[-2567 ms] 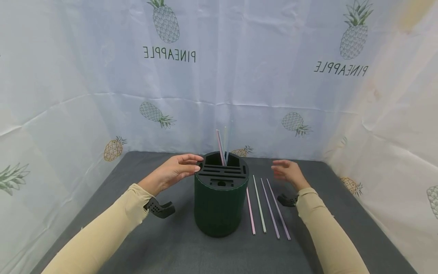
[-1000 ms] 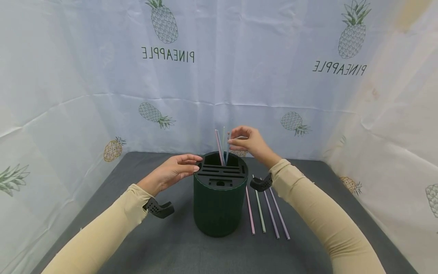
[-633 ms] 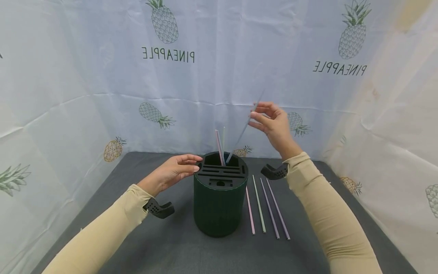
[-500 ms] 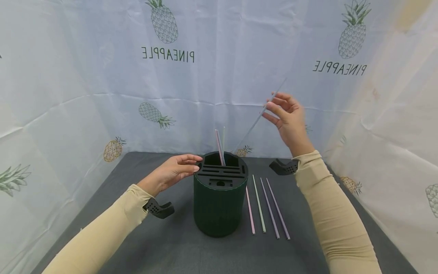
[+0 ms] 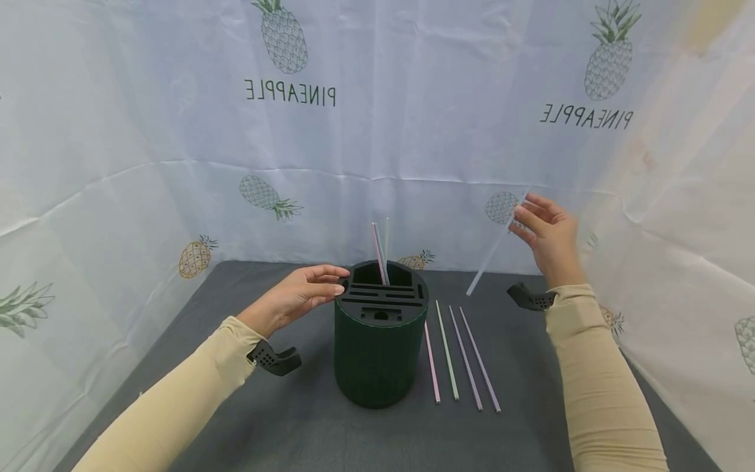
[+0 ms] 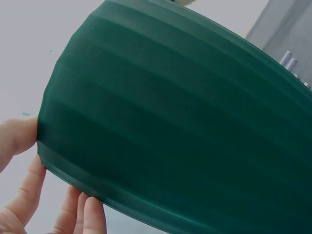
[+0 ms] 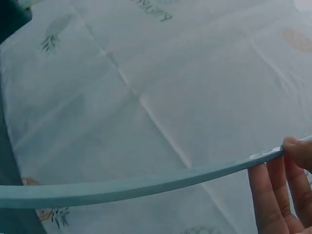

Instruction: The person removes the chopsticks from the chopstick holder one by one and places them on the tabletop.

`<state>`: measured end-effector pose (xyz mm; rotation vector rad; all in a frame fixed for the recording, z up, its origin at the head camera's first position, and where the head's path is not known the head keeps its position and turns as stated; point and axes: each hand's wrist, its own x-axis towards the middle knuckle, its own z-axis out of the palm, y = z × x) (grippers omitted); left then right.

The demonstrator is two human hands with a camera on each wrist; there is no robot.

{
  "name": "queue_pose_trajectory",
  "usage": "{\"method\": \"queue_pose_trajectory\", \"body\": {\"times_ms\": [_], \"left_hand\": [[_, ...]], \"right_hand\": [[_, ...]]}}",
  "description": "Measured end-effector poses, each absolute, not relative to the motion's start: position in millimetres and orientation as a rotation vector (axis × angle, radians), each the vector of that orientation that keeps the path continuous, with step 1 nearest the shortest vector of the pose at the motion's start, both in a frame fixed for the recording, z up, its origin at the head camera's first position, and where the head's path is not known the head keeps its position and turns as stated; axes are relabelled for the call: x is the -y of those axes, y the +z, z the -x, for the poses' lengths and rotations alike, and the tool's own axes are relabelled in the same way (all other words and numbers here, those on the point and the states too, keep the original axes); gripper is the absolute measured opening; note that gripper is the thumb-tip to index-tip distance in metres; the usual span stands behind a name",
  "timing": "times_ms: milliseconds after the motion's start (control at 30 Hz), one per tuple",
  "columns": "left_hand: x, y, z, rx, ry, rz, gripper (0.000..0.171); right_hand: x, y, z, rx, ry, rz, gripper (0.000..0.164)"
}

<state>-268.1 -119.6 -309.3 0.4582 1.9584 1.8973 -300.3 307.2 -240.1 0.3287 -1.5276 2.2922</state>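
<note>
My right hand [image 5: 551, 239] pinches a pale blue chopstick [image 5: 485, 263] near its upper end, between thumb and fingers, out to the right of the dark green utensil holder [image 5: 377, 360]. The chopstick slants down to the left, its lower end in the air past the holder. In the right wrist view the chopstick [image 7: 136, 189] runs across to the fingertips. My left hand [image 5: 303, 292] touches the holder's left rim with thumb and fairly straight fingers. Several chopsticks [image 5: 378, 246], one pink, lean in the holder's rear compartment, their lower ends hidden.
On the grey table right of the holder lie a pink chopstick [image 5: 432, 367], a green chopstick [image 5: 447, 354] and two purple chopsticks [image 5: 480, 360], side by side. Slots cut the holder's black top [image 5: 383, 303]. A pineapple-print curtain [image 5: 454, 131] surrounds the table.
My right hand took hold of the blue chopstick in the holder, lifted it up and out, carried it right and has lowered it somewhat. My left hand stays at the rim.
</note>
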Motion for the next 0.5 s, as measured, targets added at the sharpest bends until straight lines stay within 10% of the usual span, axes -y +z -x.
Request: {"method": "queue_pose_trajectory", "body": {"times_ms": [500], "left_hand": [[118.8, -307.3, 267.7, -1.963, 1.882, -0.465, 0.054]], "right_hand": [[-358.3, -364.4, 318.9, 2.543, 1.797, -0.095, 0.054]]}}
